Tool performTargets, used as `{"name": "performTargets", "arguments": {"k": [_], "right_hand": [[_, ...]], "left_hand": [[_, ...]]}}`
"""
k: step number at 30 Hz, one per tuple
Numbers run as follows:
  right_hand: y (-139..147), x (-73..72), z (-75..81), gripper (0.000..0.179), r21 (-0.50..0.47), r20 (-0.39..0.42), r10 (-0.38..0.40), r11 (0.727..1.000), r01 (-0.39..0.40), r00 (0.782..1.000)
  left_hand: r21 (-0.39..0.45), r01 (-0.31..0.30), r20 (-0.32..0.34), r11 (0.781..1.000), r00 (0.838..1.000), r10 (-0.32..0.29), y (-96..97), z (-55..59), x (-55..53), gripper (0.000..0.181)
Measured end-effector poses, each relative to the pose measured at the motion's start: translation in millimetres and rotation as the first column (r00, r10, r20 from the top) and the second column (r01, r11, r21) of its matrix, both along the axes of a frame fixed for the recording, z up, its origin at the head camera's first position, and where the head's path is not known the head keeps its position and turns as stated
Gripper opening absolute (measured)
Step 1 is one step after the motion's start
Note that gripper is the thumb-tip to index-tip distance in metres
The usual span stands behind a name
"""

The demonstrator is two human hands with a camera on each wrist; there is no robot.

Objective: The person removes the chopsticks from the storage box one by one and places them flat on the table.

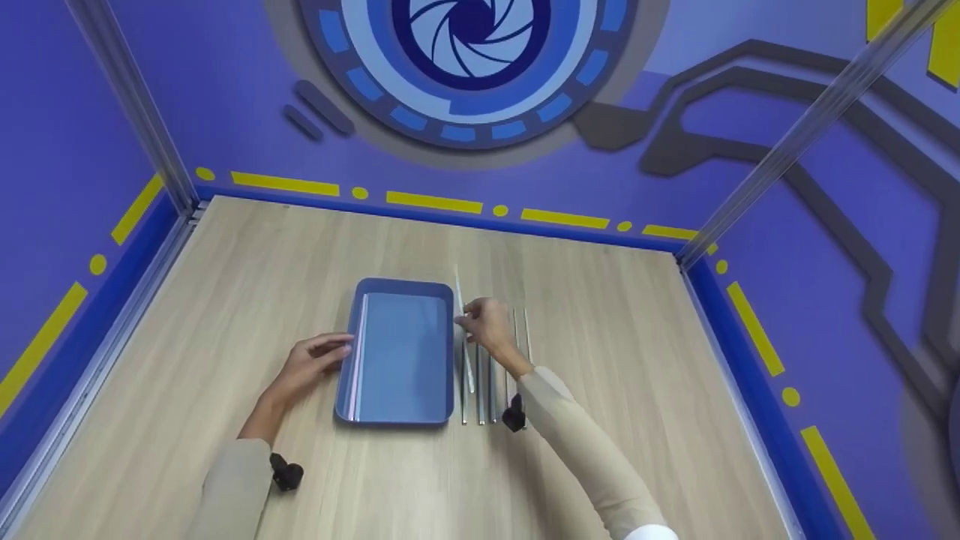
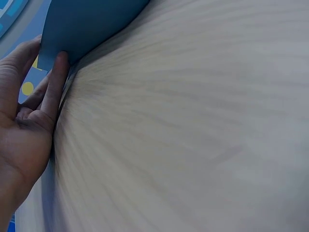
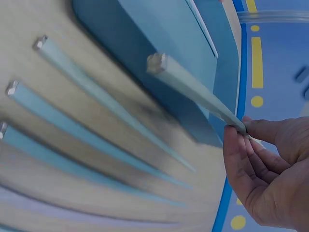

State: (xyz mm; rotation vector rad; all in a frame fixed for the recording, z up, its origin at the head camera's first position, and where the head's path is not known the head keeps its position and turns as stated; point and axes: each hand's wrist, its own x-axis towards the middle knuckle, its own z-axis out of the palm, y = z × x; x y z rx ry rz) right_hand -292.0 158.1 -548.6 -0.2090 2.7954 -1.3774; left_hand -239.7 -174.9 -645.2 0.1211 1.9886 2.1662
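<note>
My right hand (image 1: 487, 324) pinches a pale green chopstick (image 3: 186, 87) between thumb and fingertips. Its square silver-capped end points toward me, over the tray's right edge in the right wrist view. The blue rectangular tray (image 1: 405, 360) lies on the table, with pinkish and pale chopsticks (image 1: 356, 390) lengthwise along its left inner side. At the tray's left wall is my left hand (image 1: 304, 364), its extended fingers touching the outside near the rim. Several more chopsticks (image 3: 91, 130), green and lilac, lie roughly parallel to the right of the tray, partly hidden under my right forearm.
The wooden table (image 1: 262, 270) has blue and yellow patterned panels (image 1: 435, 202) behind it and on both sides. Metal posts (image 1: 142, 112) stand at its back corners. A black wrist device (image 1: 287, 472) sits on the left sleeve, another (image 1: 514, 414) at the right.
</note>
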Motion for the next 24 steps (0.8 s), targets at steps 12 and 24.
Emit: {"name": "performTargets", "arguments": {"k": [12, 24], "right_hand": [[56, 0.1, -2.9, 0.019, 0.003, 0.106, -0.147, 0.989, 0.147, 0.983], [89, -4.4, -12.2, 0.012, 0.019, 0.132, -0.23, 0.973, 0.229, 0.964]], "left_hand": [[0.02, 0.005, 0.007, 1.0, 1.0, -0.005, 2.4, 0.1, 0.0, 0.043], [-0.001, 0.002, 0.009, 1.0, 1.0, -0.002, 1.0, -0.2, 0.3, 0.044]]}}
